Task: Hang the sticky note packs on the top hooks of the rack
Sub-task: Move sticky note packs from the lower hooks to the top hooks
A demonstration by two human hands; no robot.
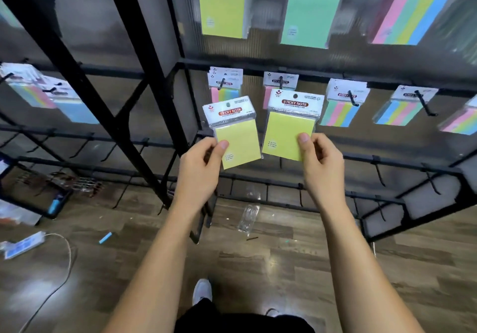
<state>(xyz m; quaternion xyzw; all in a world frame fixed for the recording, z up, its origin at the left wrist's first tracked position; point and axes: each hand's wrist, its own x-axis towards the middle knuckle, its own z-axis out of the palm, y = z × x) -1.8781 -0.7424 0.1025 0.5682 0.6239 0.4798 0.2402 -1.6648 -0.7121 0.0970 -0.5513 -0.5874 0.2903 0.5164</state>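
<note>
A white shoe (202,291) is seen on the wood-patterned floor (284,268) at the bottom of the view, with two bare forearms reaching up and forward from it. A yellow sticky note pack (238,141) is pinched at its lower left corner by the left hand (198,167), thumb laid on the front and fingers curled behind. A second yellow pack (289,131) is pinched at its lower right corner by the right hand (322,162) in the same way. Both packs are held upright side by side, apart from each other and off any hook, in front of the middle row of the black rack (144,105). On the floor beyond the arms, a clear plastic wrapper (248,219), a small blue piece (105,237) and a white power strip (23,244) with its cable are scattered. Behind the held packs, striped multicolour packs (342,105) are hung on the middle-row hooks. Higher and farther, on the top row, a large yellow pack (223,7), a green pack (309,14) and a striped pack (410,14) are hung, their tops cut off by the frame edge.
</note>
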